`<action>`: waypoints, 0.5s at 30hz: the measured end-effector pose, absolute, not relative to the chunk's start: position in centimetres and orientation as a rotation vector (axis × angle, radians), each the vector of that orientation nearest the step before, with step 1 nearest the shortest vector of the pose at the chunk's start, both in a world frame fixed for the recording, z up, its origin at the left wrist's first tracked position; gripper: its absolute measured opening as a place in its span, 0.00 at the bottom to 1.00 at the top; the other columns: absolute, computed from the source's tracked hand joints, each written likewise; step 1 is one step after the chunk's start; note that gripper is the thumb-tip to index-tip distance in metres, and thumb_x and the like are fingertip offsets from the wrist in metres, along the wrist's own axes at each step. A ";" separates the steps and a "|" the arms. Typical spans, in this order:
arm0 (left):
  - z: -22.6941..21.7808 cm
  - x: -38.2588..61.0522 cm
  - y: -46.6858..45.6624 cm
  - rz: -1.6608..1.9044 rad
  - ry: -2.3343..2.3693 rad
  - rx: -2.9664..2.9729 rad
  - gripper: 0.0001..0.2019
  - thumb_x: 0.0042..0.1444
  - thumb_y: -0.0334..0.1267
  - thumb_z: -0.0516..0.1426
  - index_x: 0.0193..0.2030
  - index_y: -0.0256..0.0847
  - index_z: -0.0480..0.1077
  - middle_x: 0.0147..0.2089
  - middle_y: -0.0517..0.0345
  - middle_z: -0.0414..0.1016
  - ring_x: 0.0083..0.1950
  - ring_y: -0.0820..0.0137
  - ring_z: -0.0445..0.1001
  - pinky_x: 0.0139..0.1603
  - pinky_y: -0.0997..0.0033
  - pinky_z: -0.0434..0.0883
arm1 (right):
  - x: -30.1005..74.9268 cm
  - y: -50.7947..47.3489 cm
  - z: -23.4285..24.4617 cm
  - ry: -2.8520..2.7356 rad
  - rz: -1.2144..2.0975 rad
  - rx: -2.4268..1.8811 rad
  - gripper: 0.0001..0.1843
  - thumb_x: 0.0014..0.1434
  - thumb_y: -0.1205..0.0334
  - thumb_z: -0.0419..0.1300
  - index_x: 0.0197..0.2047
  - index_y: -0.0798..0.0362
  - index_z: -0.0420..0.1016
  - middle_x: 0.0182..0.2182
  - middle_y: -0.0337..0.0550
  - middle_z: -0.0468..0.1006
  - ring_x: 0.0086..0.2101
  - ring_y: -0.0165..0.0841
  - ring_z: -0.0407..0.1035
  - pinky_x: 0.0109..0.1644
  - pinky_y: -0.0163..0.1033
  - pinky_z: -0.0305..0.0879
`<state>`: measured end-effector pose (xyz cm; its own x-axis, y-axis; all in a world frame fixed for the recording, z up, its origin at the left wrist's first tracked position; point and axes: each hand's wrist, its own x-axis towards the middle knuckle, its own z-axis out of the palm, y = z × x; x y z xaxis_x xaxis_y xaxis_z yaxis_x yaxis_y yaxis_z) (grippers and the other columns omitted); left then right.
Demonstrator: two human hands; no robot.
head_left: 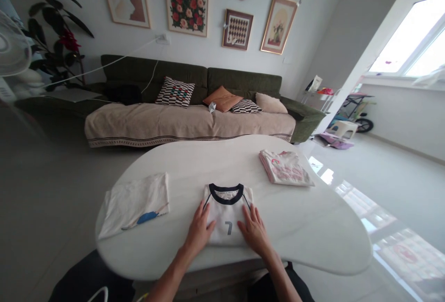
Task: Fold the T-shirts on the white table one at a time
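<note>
A white T-shirt (226, 214) with a dark neckband and a dark number 7 lies folded into a neat rectangle near the table's front edge. Its collar points away from me. My left hand (200, 228) rests on the left side of the shirt, palm down with fingers stretched out. On the right side my right hand (254, 229) lies in the same way, fingers spread on the cloth. Neither hand grips anything. The parts of the shirt under my palms are hidden.
The white rounded table (208, 158) also bears a folded white garment with a blue print (139, 204) at left and a stack of folded pinkish-white clothes (285, 167) at back right. Behind it stands a green sofa (243, 79) with cushions. A fan (12, 47) is far left.
</note>
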<state>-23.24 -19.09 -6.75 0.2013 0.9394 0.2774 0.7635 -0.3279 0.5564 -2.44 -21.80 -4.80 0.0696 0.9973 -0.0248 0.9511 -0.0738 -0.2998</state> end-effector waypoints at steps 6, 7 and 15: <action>-7.8 -25.5 -23.9 1.032 1.617 2.043 0.23 0.56 0.40 0.47 0.58 0.37 0.57 0.56 0.45 0.64 0.57 0.63 0.62 0.55 0.62 0.63 | -0.7 -27.9 -7.8 -1.818 0.184 -1.973 0.29 0.59 0.55 0.42 0.61 0.58 0.49 0.58 0.54 0.58 0.58 0.41 0.50 0.57 0.47 0.52; -7.3 -25.3 -23.5 1.016 1.650 1.992 0.22 0.55 0.39 0.48 0.57 0.35 0.58 0.54 0.44 0.65 0.55 0.62 0.64 0.54 0.62 0.64 | -0.5 -27.7 -7.4 -1.771 0.199 -1.972 0.29 0.58 0.56 0.43 0.60 0.60 0.50 0.55 0.55 0.62 0.56 0.41 0.55 0.56 0.45 0.54; -2.9 -22.4 -18.2 0.717 1.724 1.475 0.15 0.49 0.38 0.54 0.41 0.30 0.68 0.40 0.42 0.74 0.44 0.58 0.72 0.46 0.62 0.67 | -0.5 -21.9 -2.9 -1.352 0.699 -2.103 0.21 0.48 0.61 0.52 0.46 0.59 0.65 0.38 0.53 0.75 0.42 0.40 0.69 0.42 0.38 0.62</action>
